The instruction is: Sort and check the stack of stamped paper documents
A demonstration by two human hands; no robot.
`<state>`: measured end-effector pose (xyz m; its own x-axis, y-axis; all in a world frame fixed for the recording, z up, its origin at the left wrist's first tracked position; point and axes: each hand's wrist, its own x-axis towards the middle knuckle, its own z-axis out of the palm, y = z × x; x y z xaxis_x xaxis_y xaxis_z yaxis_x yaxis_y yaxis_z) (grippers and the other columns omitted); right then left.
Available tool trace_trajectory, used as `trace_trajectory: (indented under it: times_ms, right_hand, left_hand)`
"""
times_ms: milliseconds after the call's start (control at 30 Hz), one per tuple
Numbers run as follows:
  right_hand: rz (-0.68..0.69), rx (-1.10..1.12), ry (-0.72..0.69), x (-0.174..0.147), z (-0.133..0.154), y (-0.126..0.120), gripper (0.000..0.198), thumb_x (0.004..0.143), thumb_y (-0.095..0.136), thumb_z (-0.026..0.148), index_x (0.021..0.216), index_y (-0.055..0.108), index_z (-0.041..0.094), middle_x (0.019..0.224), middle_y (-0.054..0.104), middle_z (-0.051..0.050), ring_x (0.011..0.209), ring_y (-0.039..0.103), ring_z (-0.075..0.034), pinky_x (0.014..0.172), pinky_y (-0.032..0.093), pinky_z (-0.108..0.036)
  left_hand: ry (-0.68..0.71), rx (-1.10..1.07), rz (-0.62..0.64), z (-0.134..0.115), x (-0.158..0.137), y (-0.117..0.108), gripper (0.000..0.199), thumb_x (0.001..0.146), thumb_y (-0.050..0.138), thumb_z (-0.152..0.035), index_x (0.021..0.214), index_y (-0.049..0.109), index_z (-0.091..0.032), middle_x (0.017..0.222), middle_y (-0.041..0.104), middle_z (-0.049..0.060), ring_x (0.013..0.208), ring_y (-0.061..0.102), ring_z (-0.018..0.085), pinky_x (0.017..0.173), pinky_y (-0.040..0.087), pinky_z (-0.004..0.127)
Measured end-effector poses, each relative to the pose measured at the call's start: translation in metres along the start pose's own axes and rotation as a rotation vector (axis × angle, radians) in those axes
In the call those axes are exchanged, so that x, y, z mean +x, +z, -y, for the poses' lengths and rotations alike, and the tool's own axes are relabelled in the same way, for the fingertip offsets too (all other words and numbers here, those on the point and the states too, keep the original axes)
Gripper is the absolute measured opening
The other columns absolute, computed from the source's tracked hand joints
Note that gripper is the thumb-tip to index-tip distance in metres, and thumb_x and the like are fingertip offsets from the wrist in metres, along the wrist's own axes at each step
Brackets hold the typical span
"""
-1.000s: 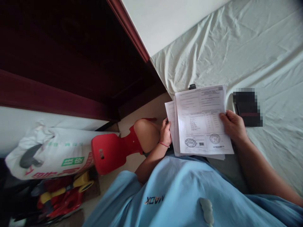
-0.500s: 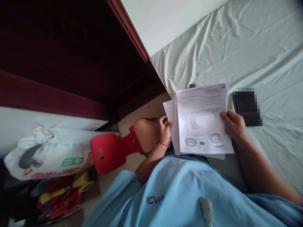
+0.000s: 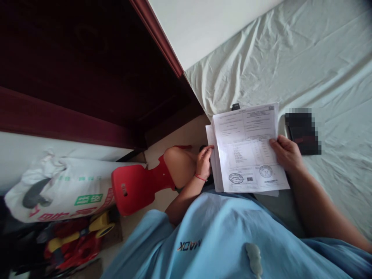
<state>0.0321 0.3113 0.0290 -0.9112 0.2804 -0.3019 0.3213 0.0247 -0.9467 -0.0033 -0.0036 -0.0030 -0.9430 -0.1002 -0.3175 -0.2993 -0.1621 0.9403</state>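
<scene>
A small stack of printed paper sheets [image 3: 247, 151] is held over my lap. The top sheet carries a table of text, two round stamps near its lower edge and a dark square code. My right hand [image 3: 287, 153] pinches the stack at its right edge, thumb on top. On the other side my left hand [image 3: 204, 161], with a red string at the wrist, grips the left edge of the lower sheets, which stick out from beneath. The fingers under the paper are hidden.
A pale green sheet [image 3: 340, 77] covers the bed. On it lie a dark, pixel-blurred item [image 3: 303, 133] and a small black object [image 3: 235, 106] behind the papers. A red plastic chair [image 3: 130, 190], a white woven sack [image 3: 78, 190] and dark red furniture [image 3: 72, 69] stand to the left.
The left-hand sheets have slid rightward, further under the top sheet, and my left hand has moved slightly right with them. The top of the stack has shifted a little left; my right hand keeps its grip.
</scene>
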Motion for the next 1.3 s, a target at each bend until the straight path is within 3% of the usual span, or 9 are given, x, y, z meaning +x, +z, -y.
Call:
trace_trajectory:
  times_ms: [200, 367, 633, 867, 1100, 1300]
  right_hand:
    - [-0.090, 0.129, -0.063, 0.003, -0.006, 0.000, 0.047, 0.079, 0.089, 0.071, 0.088, 0.071, 0.030, 0.080, 0.075, -0.002, 0.062, 0.062, -0.019, 0.051, 0.052, -0.031]
    - [-0.074, 0.156, -0.071, 0.004, -0.009, -0.001, 0.045, 0.080, 0.089, 0.070, 0.091, 0.072, 0.030, 0.081, 0.075, -0.001, 0.063, 0.063, -0.018, 0.053, 0.053, -0.030]
    - [0.081, -0.004, -0.030, 0.004, -0.017, -0.005, 0.041, 0.092, 0.076, 0.069, 0.090, 0.069, 0.029, 0.079, 0.069, -0.001, 0.063, 0.058, -0.019, 0.051, 0.048, -0.030]
    - [0.084, -0.138, -0.083, 0.005, -0.019, -0.006, 0.042, 0.096, 0.070, 0.069, 0.088, 0.066, 0.028, 0.078, 0.066, -0.002, 0.066, 0.056, -0.020, 0.050, 0.046, -0.029]
    - [0.054, -0.288, -0.105, 0.001, -0.008, -0.001, 0.043, 0.098, 0.063, 0.066, 0.084, 0.060, 0.025, 0.073, 0.059, -0.001, 0.065, 0.051, -0.017, 0.050, 0.039, -0.027]
    - [0.048, -0.352, -0.142, -0.002, -0.004, 0.004, 0.045, 0.096, 0.066, 0.065, 0.080, 0.055, 0.024, 0.067, 0.053, 0.001, 0.061, 0.047, -0.015, 0.051, 0.035, -0.028]
  left_hand:
    - [0.113, 0.001, -0.006, -0.003, 0.007, -0.001, 0.041, 0.076, 0.091, -0.052, 0.106, 0.081, -0.025, 0.101, 0.080, 0.003, 0.099, 0.071, 0.023, 0.095, 0.054, 0.035]
    - [0.120, 0.036, -0.037, -0.006, 0.010, -0.004, 0.035, 0.076, 0.090, -0.050, 0.099, 0.082, -0.024, 0.097, 0.080, 0.003, 0.095, 0.071, 0.022, 0.091, 0.054, 0.035]
    - [-0.055, -0.139, -0.021, -0.003, 0.004, 0.005, 0.043, 0.065, 0.098, -0.055, 0.090, 0.086, -0.021, 0.095, 0.084, 0.004, 0.088, 0.073, 0.020, 0.085, 0.056, 0.033]
    - [-0.069, -0.099, -0.053, 0.005, 0.007, 0.004, 0.052, 0.055, 0.104, -0.058, 0.084, 0.083, -0.020, 0.087, 0.080, 0.001, 0.083, 0.068, 0.017, 0.085, 0.053, 0.031]
    - [-0.032, 0.025, -0.032, 0.014, 0.012, -0.005, 0.046, 0.065, 0.100, -0.054, 0.078, 0.073, -0.019, 0.075, 0.071, -0.002, 0.074, 0.062, 0.015, 0.074, 0.048, 0.028]
    - [-0.025, -0.056, -0.032, 0.012, 0.010, -0.005, 0.061, 0.053, 0.106, -0.057, 0.069, 0.060, -0.020, 0.066, 0.064, -0.007, 0.065, 0.056, 0.011, 0.069, 0.045, 0.026]
